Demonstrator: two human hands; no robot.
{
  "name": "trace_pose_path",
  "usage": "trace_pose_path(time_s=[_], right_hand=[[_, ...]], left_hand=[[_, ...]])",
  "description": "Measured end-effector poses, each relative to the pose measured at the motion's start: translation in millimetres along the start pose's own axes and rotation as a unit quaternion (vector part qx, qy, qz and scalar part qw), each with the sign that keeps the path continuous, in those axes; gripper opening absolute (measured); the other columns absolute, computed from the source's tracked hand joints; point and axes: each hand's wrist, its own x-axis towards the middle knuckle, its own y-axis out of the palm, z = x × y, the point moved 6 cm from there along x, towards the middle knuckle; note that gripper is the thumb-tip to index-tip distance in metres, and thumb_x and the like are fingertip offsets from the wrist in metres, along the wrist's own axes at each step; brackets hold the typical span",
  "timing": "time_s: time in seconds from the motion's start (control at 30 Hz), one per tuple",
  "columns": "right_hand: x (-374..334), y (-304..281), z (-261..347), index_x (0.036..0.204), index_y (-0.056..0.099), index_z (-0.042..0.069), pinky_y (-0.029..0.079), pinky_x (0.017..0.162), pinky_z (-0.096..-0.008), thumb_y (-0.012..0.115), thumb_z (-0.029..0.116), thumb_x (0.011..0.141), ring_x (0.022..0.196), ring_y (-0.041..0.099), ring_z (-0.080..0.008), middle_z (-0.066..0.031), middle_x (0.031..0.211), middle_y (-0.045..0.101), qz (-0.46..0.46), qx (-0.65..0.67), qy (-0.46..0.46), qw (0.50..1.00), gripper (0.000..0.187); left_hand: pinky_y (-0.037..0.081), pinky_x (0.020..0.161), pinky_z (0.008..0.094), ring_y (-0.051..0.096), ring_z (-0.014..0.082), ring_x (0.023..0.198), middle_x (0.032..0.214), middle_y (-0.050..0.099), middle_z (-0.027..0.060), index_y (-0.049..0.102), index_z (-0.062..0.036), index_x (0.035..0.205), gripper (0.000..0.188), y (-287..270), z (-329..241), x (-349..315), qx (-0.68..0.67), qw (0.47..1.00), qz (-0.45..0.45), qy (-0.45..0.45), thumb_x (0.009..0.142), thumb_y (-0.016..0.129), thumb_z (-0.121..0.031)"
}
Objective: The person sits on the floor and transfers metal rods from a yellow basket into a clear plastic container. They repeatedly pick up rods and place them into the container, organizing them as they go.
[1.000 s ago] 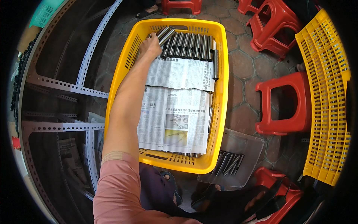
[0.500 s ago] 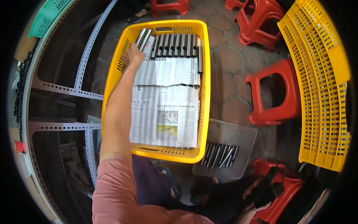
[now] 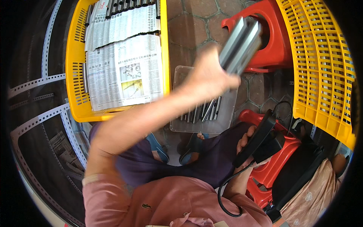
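My left hand [image 3: 211, 75] is closed around a pair of shiny metal rods [image 3: 239, 49], blurred by motion, raised above a clear plastic tray [image 3: 228, 115]. More metal rods [image 3: 206, 111] lie in that tray, partly behind my forearm. To the left stands a yellow crate [image 3: 77, 108] lined with newspaper [image 3: 107, 81], with a row of metal rods [image 3: 126, 5] at its far end and single ones along its sides. At the lower right, my right hand [image 3: 245, 140] has its fingers curled at a black device [image 3: 257, 140] with a cable, which covers much of the hand.
A red stool [image 3: 274, 26] stands beyond my left hand, and another red stool [image 3: 270, 172] is beside my right arm. A yellow slotted crate [image 3: 321, 56] rises along the right. Perforated metal shelf frames [image 3: 41, 81] line the left. My sandalled feet [image 3: 157, 147] are beside the tray.
My left hand has swung from the yellow crate's far left corner to the right, carrying the rods that lay there. The view has shifted, and my right hand with the black device shows more.
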Motion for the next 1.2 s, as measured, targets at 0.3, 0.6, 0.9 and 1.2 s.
trace_pose_path(time_s=[0.3,0.6,0.9,1.2], right_hand=[[9.2,-32.7,16.3,0.13,0.042,-0.01,0.056,0.08,-0.0571,0.05,0.028,0.103,0.109,0.059,-0.0468,-0.0312,0.123,0.049,0.15,0.063,0.276,0.947,0.047],[-0.8,-40.5,17.0,0.13,0.04,-0.011,0.055,0.083,-0.0584,0.047,0.023,0.105,0.108,0.06,-0.0473,-0.0279,0.122,0.051,0.169,0.103,0.263,0.944,0.043],[1.7,-40.3,15.4,0.133,0.039,-0.004,0.048,0.093,-0.0637,0.045,0.029,0.105,0.114,0.055,-0.0517,-0.0323,0.127,0.053,0.207,0.094,0.318,0.921,0.043],[-10.8,-45.5,11.7,0.131,0.044,-0.005,0.05,0.093,-0.0599,0.064,0.026,0.096,0.114,0.06,-0.0495,-0.0358,0.123,0.058,0.107,0.077,0.288,0.949,0.052]], left_hand=[[0.051,0.093,0.0467,0.065,0.0425,0.105,0.111,0.066,0.029,0.044,0.0065,0.131,0.076,153.5,276.2,-101.7,0.047,0.929,0.047,-0.364,0.07,0.079,-0.022],[0.044,0.103,0.0478,0.051,0.0402,0.127,0.145,0.042,0.0308,0.039,0.0065,0.144,0.075,159.0,288.3,-122.7,0.154,0.884,0.272,-0.349,0.092,0.063,-0.042],[0.035,0.109,0.0482,0.05,0.0309,0.129,0.135,0.055,0.0146,0.044,-0.0081,0.142,0.065,170.7,253.3,-36.0,0.432,0.878,0.105,0.176,0.086,0.07,-0.03],[0.038,0.108,0.049,0.048,0.036,0.132,0.132,0.058,0.0235,0.057,0.0043,0.125,0.046,173.2,245.3,-56.3,0.444,0.88,0.123,0.112,0.085,0.064,-0.018]])
